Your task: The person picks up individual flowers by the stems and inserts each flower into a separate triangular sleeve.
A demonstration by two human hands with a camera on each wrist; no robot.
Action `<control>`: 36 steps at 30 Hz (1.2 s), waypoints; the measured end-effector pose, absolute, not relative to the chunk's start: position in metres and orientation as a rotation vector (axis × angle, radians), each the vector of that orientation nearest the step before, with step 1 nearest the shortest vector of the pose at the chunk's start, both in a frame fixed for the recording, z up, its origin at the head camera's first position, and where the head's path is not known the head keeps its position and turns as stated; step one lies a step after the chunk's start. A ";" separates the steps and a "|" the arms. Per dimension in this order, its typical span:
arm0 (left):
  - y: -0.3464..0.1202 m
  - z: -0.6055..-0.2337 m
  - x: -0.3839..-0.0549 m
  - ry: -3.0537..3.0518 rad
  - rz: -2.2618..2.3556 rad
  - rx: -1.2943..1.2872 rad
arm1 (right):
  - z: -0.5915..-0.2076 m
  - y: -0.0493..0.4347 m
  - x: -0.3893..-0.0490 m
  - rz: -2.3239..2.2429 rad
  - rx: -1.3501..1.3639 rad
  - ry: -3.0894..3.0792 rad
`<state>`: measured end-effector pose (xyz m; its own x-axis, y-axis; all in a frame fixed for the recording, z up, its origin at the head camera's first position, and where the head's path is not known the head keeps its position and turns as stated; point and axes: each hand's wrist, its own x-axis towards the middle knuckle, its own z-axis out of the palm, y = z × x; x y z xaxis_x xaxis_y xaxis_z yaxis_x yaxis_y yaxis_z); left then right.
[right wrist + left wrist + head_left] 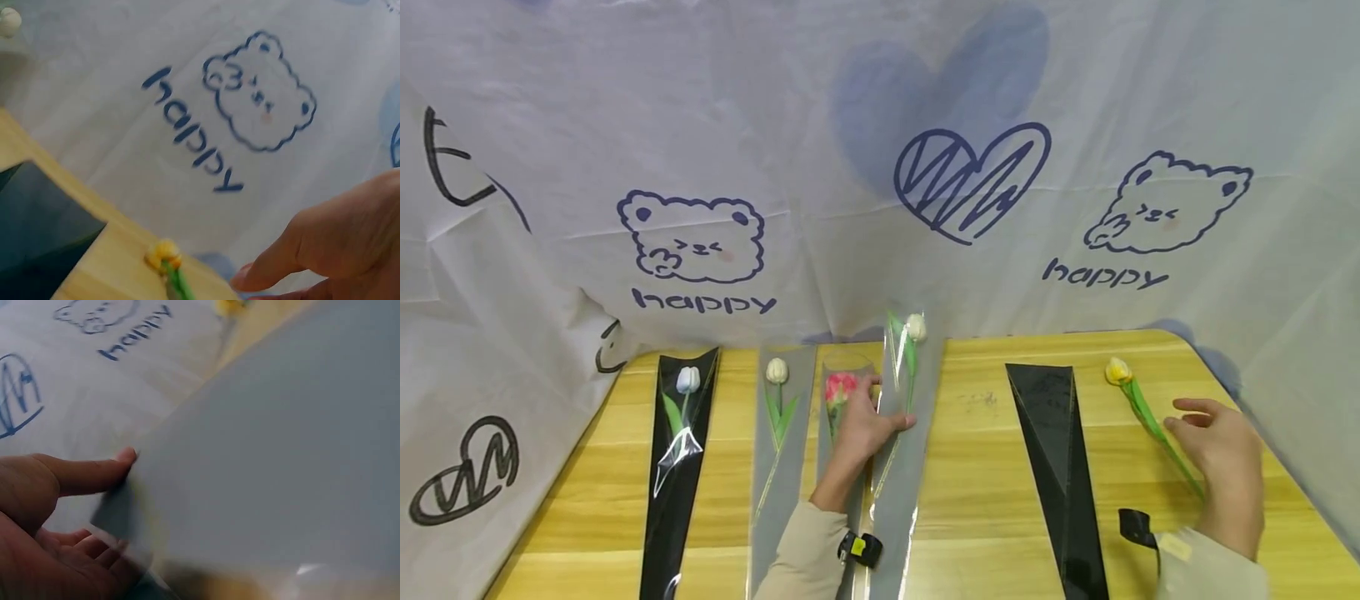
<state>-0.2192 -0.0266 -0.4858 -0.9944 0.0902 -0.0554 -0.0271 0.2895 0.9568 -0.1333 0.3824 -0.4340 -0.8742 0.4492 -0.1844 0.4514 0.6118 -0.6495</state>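
My left hand (863, 427) pinches the left edge of a grey, clear-fronted flower sleeve (898, 500) between thumb and fingers. Inside this sleeve is a white tulip (915, 327) with green leaves. The left wrist view shows the sleeve's grey back (269, 462) and my thumb (94, 475) on its edge. Under the left arm lies another sleeve, partly hidden, with a pink flower (840, 386). At the right, my right hand (1221, 458) hovers by a yellow tulip (1117, 371), its fingers loosely bent. In the right wrist view the tulip (165, 253) lies apart from that hand.
On the wooden table (970, 467), a black sleeve (1048, 442) lies left of the yellow tulip. Farther left are a grey sleeve with a white tulip (777, 372) and a black sleeve with a pale tulip (688, 380). A printed white cloth (820, 150) hangs behind.
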 end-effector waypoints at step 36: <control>0.005 -0.478 -0.198 1.744 1.776 0.343 | -0.467 0.300 -0.183 -1.486 0.554 2.406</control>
